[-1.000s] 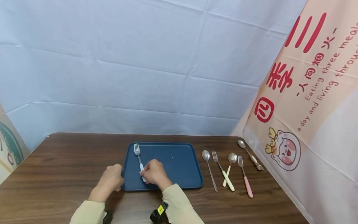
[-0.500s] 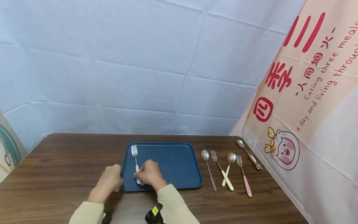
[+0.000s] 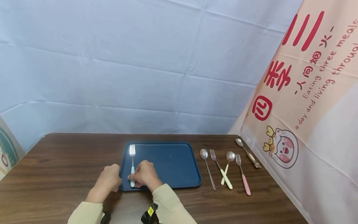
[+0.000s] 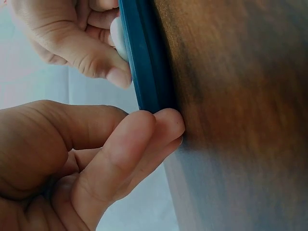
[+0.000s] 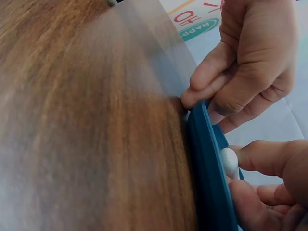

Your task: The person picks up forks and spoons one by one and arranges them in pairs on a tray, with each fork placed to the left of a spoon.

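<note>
In the head view a dark blue tray (image 3: 173,165) lies on the table. My left hand (image 3: 108,179) pinches its near left corner, thumb over the rim and fingers curled against the outer side, as the left wrist view shows. A fork (image 3: 132,150) with a pale blue handle lies along the tray's left side, tines away from me. My right hand (image 3: 145,175) pinches that handle near its lower end. The rounded handle end (image 5: 229,161) shows between thumb and finger in the right wrist view, just inside the rim.
Right of the tray lie a plain metal spoon (image 3: 208,166), a cream-handled fork (image 3: 223,172) crossing a cream-handled spoon (image 3: 230,157), a pink-handled fork (image 3: 245,182) and another spoon (image 3: 249,154). A pale cloth (image 3: 126,77) hangs behind the brown wooden table (image 3: 64,165).
My right hand has shifted the fork leftward across the tray, and the fork has turned from slanted to nearly straight. The left hand stays at the tray's corner.
</note>
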Motion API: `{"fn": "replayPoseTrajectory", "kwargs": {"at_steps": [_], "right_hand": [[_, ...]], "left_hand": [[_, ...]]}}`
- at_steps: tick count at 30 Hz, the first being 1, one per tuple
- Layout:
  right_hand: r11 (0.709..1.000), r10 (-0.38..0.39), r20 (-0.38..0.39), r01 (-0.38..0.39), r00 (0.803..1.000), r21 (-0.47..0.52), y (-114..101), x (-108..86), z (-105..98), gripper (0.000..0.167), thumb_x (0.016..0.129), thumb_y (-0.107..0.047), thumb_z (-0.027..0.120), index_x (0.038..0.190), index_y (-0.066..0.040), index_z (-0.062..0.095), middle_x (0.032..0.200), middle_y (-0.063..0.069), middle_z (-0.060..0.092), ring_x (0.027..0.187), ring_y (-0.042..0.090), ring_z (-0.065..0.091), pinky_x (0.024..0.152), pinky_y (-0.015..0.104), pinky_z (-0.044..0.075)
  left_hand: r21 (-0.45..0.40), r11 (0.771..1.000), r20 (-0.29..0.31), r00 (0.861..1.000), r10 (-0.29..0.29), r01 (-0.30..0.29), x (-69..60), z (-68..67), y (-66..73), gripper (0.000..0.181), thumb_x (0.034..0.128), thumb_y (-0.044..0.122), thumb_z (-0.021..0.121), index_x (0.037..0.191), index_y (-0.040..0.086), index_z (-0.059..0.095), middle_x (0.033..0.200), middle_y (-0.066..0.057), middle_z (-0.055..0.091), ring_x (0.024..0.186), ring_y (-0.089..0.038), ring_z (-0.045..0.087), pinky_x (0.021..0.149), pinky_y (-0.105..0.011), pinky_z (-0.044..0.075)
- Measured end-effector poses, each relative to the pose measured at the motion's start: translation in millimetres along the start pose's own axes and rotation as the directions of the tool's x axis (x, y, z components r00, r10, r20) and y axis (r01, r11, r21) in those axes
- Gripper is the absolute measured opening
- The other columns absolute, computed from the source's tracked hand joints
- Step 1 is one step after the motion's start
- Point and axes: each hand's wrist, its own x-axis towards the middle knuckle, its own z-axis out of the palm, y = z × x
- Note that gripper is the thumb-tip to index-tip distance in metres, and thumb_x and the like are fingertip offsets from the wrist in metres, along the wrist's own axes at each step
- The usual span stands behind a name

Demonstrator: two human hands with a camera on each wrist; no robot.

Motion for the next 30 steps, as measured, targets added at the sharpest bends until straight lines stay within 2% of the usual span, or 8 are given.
{"fn": "replayPoseTrajectory", "kwargs": {"at_steps": [10,23,30], "right_hand": [[1.0,-0.006,-0.019,0.007,1.0,0.018,-1.8,1.2,4.7,0.026,0.073,-0.012,0.079,0.055,-0.007,0.06,0.042,-0.001,0.051,0.035,0.01,0.053,0.036,0.023,0.044],[0.998,0.022,-0.02,-0.021,1.0,0.059,-0.7,1.8,5.5,0.03,0.073,-0.012,0.079,0.051,-0.006,0.059,0.041,0.002,0.052,0.035,0.012,0.054,0.037,0.025,0.045],[0.998,0.024,-0.03,-0.022,0.999,0.051,-0.7,1.7,7.0,0.031,0.073,-0.012,0.079,0.051,-0.006,0.058,0.041,0.002,0.052,0.034,0.012,0.054,0.037,0.025,0.045]], "left_hand": [[0.0,1.0,-0.007,1.0,0.01,-0.01,-1.1,0.6,1.7,0.007,0.0719,-0.01,0.057,0.078,-0.009,0.055,0.06,-0.01,0.05,0.046,-0.017,0.052,0.043,-0.027,0.043],[0.006,1.0,-0.008,1.0,0.019,-0.019,-1.5,2.0,4.1,0.006,0.0727,-0.01,0.056,0.079,-0.009,0.055,0.06,-0.01,0.048,0.046,-0.017,0.051,0.041,-0.027,0.042],[-0.006,1.0,0.004,1.0,0.005,-0.005,-2.5,2.9,3.8,0.005,0.0732,-0.011,0.056,0.076,-0.008,0.054,0.059,-0.01,0.048,0.046,-0.017,0.051,0.042,-0.026,0.042]]}}
